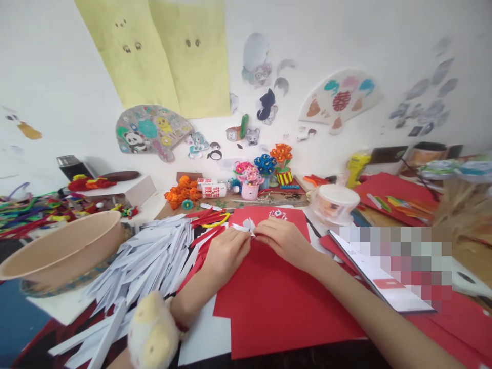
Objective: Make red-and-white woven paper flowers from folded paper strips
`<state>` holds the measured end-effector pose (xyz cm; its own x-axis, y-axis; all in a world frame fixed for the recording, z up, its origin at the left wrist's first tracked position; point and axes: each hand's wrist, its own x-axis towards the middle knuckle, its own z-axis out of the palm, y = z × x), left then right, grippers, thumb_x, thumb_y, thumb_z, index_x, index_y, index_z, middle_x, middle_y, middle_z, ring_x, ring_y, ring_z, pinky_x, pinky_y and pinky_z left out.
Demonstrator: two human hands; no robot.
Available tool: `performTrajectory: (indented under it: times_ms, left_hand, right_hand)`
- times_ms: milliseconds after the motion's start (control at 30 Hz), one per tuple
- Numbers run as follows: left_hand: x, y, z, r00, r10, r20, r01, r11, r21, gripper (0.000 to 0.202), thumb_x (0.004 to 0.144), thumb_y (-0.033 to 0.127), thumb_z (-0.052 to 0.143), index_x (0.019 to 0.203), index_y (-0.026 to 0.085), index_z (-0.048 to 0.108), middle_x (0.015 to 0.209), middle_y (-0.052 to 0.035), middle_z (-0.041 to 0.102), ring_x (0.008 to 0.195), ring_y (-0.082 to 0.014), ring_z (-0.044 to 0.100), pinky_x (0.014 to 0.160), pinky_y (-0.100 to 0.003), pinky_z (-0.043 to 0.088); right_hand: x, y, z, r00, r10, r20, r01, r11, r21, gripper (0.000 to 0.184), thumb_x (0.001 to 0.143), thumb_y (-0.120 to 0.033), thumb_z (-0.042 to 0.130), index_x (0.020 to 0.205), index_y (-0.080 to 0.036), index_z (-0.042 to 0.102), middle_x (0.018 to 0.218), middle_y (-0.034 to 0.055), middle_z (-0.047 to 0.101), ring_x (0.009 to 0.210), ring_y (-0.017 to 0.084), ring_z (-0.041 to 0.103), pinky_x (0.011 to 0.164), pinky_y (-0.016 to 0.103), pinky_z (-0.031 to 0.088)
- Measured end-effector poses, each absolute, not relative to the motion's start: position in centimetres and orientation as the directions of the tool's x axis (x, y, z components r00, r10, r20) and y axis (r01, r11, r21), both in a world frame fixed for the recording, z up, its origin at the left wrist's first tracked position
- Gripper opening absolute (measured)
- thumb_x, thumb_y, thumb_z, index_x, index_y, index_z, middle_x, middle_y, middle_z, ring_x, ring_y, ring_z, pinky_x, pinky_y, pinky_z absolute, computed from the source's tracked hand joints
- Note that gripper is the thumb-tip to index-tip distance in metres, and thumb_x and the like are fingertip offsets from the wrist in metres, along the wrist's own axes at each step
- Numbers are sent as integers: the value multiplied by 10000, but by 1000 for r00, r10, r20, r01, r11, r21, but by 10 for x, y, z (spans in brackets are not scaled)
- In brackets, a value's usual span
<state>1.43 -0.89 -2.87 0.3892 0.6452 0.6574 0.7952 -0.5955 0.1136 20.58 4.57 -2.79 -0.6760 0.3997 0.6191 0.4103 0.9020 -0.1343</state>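
Your left hand (226, 253) and right hand (282, 238) hide most of the small white paper piece (246, 225). Blurry squares cover part of the phone (380, 271).

Red paper sheet (277, 302) under both hands; small white folded piece (246, 225) at the fingertips. White paper strips (146, 261) heaped beside red strips (205, 238). Tan bowl (61, 246). 2 pale yellow wall sheets (161, 51) with black dot marks. Orange flowers (183, 190); blue flowers (265, 164). Cream plush (151, 333), possibly a wrist toy.
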Motion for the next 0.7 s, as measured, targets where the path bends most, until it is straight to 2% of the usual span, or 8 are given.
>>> performTrajectory:
  times_ms: [200, 467, 700]
  left_hand:
    - [16, -11, -32, 360, 665, 654, 797, -583, 154, 130, 889, 142, 504, 917, 158, 630, 800, -50, 694, 709, -156, 631, 657, -263, 496]
    - [16, -9, -36, 337, 660, 671, 786, -590, 185, 112, 886, 159, 517, 911, 178, 624, 807, -41, 696, 723, -158, 642, 680, -269, 506]
    - [16, -11, -33, 341, 652, 677, 788, -591, 172, 117, 886, 150, 516, 916, 166, 628, 795, -44, 691, 706, -158, 642, 668, -265, 500]
  right_hand:
    - [208, 46, -31, -694, 379, 612, 415, 905, -90, 227, 985, -207, 405, 970, -161, 627, 924, 80, 698, 815, 191, 608, 752, 311, 456]
    - [210, 45, -30, -708, 356, 609, 414, 909, -51, 156, 956, -241, 485, 987, -154, 611, 922, 84, 691, 834, 208, 616, 751, 320, 464]
    - [210, 44, -31, -708, 343, 617, 427, 904, -13, 139, 946, -197, 483, 975, -162, 615, 912, 79, 695, 807, 199, 616, 720, 303, 447]
